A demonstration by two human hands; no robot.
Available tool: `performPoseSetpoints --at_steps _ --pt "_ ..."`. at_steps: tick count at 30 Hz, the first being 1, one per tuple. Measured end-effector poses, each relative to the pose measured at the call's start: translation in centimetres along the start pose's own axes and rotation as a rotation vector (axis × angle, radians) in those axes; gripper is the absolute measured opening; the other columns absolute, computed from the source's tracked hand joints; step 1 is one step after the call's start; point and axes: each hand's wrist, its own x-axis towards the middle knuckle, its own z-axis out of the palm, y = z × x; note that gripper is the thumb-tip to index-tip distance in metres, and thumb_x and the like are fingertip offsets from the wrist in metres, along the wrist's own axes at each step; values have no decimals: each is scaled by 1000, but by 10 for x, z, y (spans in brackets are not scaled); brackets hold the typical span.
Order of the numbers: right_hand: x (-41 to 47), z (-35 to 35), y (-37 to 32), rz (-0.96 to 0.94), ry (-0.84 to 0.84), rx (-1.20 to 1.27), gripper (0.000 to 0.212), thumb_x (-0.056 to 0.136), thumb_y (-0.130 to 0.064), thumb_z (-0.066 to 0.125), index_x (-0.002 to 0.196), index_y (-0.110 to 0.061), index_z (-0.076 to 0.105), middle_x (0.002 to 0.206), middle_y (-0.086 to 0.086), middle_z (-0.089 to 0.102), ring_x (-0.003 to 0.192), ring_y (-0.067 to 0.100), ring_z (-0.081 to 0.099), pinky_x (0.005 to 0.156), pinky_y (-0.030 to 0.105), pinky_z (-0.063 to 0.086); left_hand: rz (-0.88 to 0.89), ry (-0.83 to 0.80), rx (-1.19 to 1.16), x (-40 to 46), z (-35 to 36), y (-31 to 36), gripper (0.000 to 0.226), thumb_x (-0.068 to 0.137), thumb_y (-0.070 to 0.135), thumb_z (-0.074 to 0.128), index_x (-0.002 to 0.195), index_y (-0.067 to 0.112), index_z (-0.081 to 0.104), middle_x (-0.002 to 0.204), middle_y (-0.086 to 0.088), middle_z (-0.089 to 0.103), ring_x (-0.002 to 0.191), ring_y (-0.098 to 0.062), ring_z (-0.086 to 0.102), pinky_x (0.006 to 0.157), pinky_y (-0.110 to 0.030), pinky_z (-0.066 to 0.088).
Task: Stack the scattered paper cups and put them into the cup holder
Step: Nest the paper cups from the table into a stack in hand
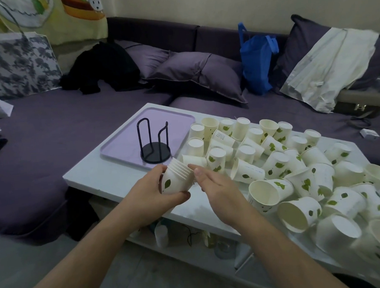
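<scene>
A stack of several white paper cups with green leaf prints (175,179) is held tilted above the near left part of the white table (112,177). My left hand (152,189) wraps around the stack's lower body. My right hand (212,182) touches the stack's rims with thumb and fingertips. The black wire cup holder (154,145) stands with nothing in it on a lilac tray (123,142), just beyond the stack. Many loose cups (283,166) lie scattered, upright, upside down and on their sides, over the table's right half.
A purple sofa (42,133) wraps around the table's far and left sides, with cushions, a black garment (103,67), a blue bag (257,62) and a white cloth (333,65). Bottles and clutter sit on the shelf under the table (188,233).
</scene>
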Motion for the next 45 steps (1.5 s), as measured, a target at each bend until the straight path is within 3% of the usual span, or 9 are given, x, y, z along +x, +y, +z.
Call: performPoseSetpoints --at_steps 5,13,18,21,29,33,39,42,45 --pt "28 -22 6 -15 282 -305 34 107 -28 56 140 -21 57 132 -7 59 121 12 58 96 28 46 -13 17 -12 8 1 -2 62 80 43 88 130 34 52 108 11 65 95 -15 68 80 -31 63" --pt "81 -43 42 91 106 -908 91 91 -11 62 168 -27 16 178 -3 10 163 34 2 132 47 13 -28 6 -6 17 5 -5 61 82 43 87 130 34 51 109 12 64 95 -14 67 79 -28 62" --pt "88 -47 42 36 146 -999 58 84 -15 66 138 -28 49 145 0 50 137 34 36 112 40 34 -36 -7 -22 24 7 -7 59 81 44 87 128 34 53 107 10 66 94 -14 69 73 -26 60" --pt "84 -50 34 24 175 -995 49 88 -11 64 133 -27 55 133 2 55 123 31 42 101 38 37 -43 -7 -33 28 7 -8 60 81 43 87 128 34 52 108 10 66 93 -15 69 73 -26 60" --pt "62 -82 6 88 251 -824 55 89 -14 74 137 -28 54 135 -2 51 128 26 43 97 36 40 -44 0 -58 29 7 -8 58 80 42 88 125 35 53 106 9 66 94 -14 69 80 -35 64" --pt "39 -99 -6 101 367 -373 39 85 -16 76 116 -28 55 114 -9 62 105 19 61 78 35 51 -35 -1 -54 26 7 -9 59 80 42 88 126 34 53 108 9 66 95 -16 69 79 -33 63" --pt "24 -89 -8 27 246 201 47 72 -14 75 113 -33 67 120 7 68 102 32 74 98 57 59 15 -17 -19 16 8 -7 63 78 42 89 127 38 51 108 14 65 94 -11 69 75 -24 60" --pt "21 -76 -7 -15 67 54 46 83 -9 81 120 -34 70 121 2 67 103 23 74 92 39 62 54 -16 25 12 9 -7 66 77 42 89 130 40 51 109 17 65 95 -9 69 76 -22 60" --pt "19 -65 -7 -74 31 -331 48 84 -29 87 127 -32 66 119 -9 63 101 10 66 86 27 59 92 -1 81 9 10 -8 68 77 42 89 133 43 50 109 21 66 95 -7 69 75 -21 60"
